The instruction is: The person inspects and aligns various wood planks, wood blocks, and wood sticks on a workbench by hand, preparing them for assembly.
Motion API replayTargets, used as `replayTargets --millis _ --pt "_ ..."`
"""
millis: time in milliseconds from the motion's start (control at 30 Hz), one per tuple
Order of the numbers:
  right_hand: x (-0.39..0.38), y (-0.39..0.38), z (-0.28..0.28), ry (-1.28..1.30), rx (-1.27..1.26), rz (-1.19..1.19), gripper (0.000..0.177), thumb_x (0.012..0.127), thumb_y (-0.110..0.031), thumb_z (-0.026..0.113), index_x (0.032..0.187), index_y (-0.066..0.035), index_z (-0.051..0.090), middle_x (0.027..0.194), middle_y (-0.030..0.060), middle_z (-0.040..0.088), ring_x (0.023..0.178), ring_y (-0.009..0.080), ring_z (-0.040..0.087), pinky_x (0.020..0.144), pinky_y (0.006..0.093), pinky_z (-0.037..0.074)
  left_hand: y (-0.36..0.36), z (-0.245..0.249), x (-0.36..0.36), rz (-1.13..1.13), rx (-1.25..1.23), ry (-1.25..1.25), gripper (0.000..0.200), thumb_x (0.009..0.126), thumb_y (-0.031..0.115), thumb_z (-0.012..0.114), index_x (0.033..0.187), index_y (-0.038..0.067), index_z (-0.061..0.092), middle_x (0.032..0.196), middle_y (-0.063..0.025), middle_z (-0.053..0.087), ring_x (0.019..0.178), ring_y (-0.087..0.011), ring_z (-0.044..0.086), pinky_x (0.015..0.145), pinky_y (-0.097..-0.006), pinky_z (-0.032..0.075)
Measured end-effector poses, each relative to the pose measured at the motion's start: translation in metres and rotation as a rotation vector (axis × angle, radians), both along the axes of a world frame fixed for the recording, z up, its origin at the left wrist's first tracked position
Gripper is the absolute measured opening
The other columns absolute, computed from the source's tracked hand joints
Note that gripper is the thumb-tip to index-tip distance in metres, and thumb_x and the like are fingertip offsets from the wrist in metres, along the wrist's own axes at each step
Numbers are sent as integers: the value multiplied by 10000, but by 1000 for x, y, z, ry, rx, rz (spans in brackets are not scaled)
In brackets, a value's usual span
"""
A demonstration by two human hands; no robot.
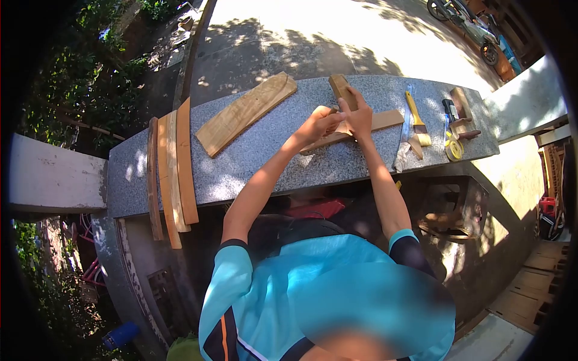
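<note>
My left hand [325,123] is closed, its fingertips pinched close to the thumb of my right hand. What it holds, if anything, is too small to make out. The fingers of my right hand [359,117] curl along the side of a short wooden block [341,86], with the thumb in front. Under both hands a flat wooden strip [386,120] lies across the grey speckled stone slab [271,156]; the hands hide its middle. To the left rests a wider wooden board [244,114] with a curved line on it.
Several long thin wooden strips [183,159] lie at the left, overhanging the front edge. On the right are a yellow-handled brush [414,108], a yellow tape roll [454,149], a wooden-handled tool [468,135] and another wooden block [461,103]. A stool-like frame [454,204] stands below.
</note>
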State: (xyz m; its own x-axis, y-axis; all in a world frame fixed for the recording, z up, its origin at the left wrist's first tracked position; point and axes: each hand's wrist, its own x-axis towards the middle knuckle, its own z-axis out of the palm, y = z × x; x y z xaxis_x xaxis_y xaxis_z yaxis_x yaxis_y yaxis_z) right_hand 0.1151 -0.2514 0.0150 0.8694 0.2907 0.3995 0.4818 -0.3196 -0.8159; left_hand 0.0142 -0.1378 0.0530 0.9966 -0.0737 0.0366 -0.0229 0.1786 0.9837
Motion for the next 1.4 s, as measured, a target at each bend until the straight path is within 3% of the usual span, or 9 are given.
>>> replayTargets --millis 600,700,800,933,1033,1133,1267,1333,1400 --pt "-3 0 6 84 -16 17 417 736 -261 647 1108 -95 558 1017 166 612 927 332 598 774 381 475 -2 2 -1 -34 145 4 384 851 264 547 524 111 416 491 70 322 450 -37 266 419 -239 204" --pt "3 -2 -3 -98 124 46 408 784 -243 611 1144 -73 525 958 150 628 845 268 620 729 341 478 -8 6 -5 -67 171 -76 372 854 232 542 526 106 422 491 74 327 454 -32 268 420 -238 210" --pt "-4 -22 11 412 500 168 431 837 -213 560 1222 -63 441 850 100 607 741 154 578 645 274 456 -5 -4 1 -51 166 -116 364 857 196 537 522 107 424 486 77 324 456 -30 272 420 -238 215" --pt "-38 -69 75 582 432 368 500 850 -183 535 1290 -64 329 785 48 558 652 79 511 534 212 390 -6 -4 -2 -38 203 -82 355 858 175 531 525 113 426 482 82 325 449 -28 278 415 -235 217" --pt "-57 -91 127 188 320 321 505 843 -180 528 1288 -62 320 774 58 551 600 79 488 502 211 374 -6 -6 -3 -86 180 -82 359 854 176 532 519 106 424 475 78 334 448 -25 285 408 -236 212" --pt "-70 -93 160 60 615 212 563 832 -150 521 1320 -69 253 758 62 533 554 64 435 472 189 330 -1 -16 1 -108 250 -239 337 850 172 544 535 97 448 481 73 366 450 -20 301 406 -237 223" --pt "-81 -76 118 -195 125 201 628 816 -192 540 1340 -59 220 948 195 571 849 275 584 761 367 449 -9 -14 -5 19 108 -209 331 838 163 549 536 68 452 489 72 377 459 -27 318 417 -246 244" --pt "-94 -76 115 132 -212 455 646 803 -190 552 1340 -46 224 1045 232 544 1020 337 531 894 410 380 -21 -11 -7 111 -13 -133 301 828 149 547 555 48 469 511 63 399 491 -36 358 444 -248 286" --pt "-101 -76 131 242 17 395 613 817 -185 538 1344 -77 244 1101 244 518 1058 354 512 877 410 399 -9 -14 -5 21 57 -114 200 820 123 551 644 30 522 588 37 472 570 -49 441 505 -243 362"
